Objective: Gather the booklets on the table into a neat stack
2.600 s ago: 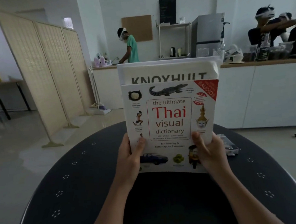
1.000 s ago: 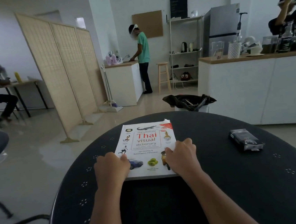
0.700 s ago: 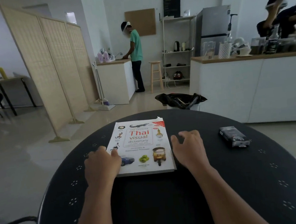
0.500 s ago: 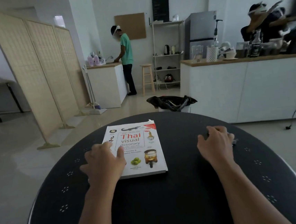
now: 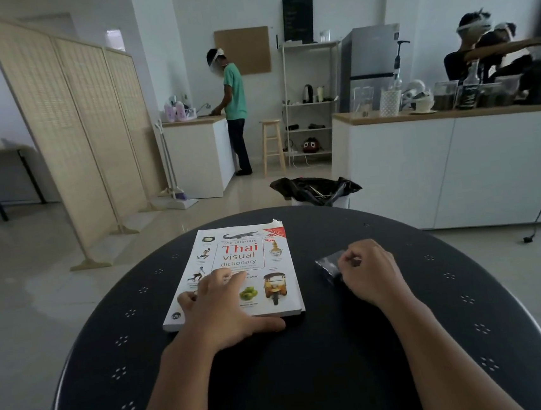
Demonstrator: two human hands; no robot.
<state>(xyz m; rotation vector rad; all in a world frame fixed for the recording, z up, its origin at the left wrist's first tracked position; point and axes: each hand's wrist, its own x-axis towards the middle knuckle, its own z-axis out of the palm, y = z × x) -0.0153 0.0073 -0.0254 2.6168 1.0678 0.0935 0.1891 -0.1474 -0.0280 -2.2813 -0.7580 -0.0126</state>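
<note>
A stack of booklets (image 5: 234, 258) lies flat on the round black table (image 5: 311, 366), left of centre; the top cover reads "the ultimate Thai visual dictionary". My left hand (image 5: 226, 305) rests palm down on the stack's near half, fingers spread, thumb along the near edge. My right hand (image 5: 368, 271) sits to the right of the stack with its fingers curled on a small dark packet (image 5: 328, 265), which shows only at its left end.
A bin lined with a black bag (image 5: 315, 190) stands just beyond the table's far edge. A white counter (image 5: 450, 167) is at the right, a folding screen (image 5: 67, 132) at the left. People stand at the counters behind.
I lowered the upright booklets flat onto the table. My right hand left the stack and went right onto the dark packet. My left hand slid further onto the cover.
</note>
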